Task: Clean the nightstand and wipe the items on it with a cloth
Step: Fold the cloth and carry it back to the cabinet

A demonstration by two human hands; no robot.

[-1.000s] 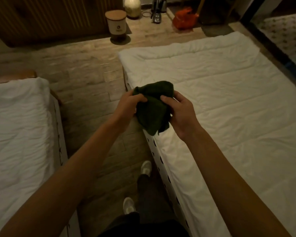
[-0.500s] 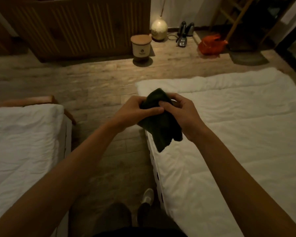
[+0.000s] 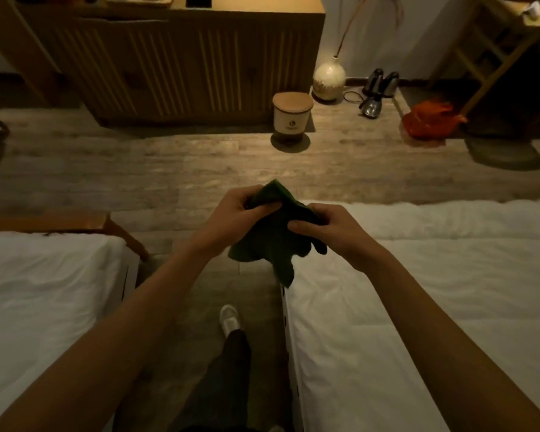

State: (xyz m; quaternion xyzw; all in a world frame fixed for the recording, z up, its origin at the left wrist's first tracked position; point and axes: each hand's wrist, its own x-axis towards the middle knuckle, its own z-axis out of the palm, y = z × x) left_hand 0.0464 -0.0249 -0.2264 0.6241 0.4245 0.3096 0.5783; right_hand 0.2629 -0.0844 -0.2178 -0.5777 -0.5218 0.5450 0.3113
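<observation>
A dark green cloth (image 3: 272,238) hangs bunched in front of me, above the aisle between two beds. My left hand (image 3: 234,213) grips its upper left part with curled fingers. My right hand (image 3: 331,232) pinches its right side, thumb on top. The cloth's lower corner dangles near the right bed's edge. No nightstand is plainly in view; a slatted wooden cabinet (image 3: 175,63) stands against the far wall.
White beds lie to the left (image 3: 44,300) and right (image 3: 434,307) of a narrow wooden-floor aisle. Ahead on the floor are a lidded bin (image 3: 292,118), a cream vase (image 3: 328,79), kettles (image 3: 376,95) and an orange bag (image 3: 430,120). A wooden ladder-like frame (image 3: 493,54) stands far right.
The view has tilted up and forward, showing more of the cabinet and far wall. Both hands have kept hold of the cloth and spread it a little wider.
</observation>
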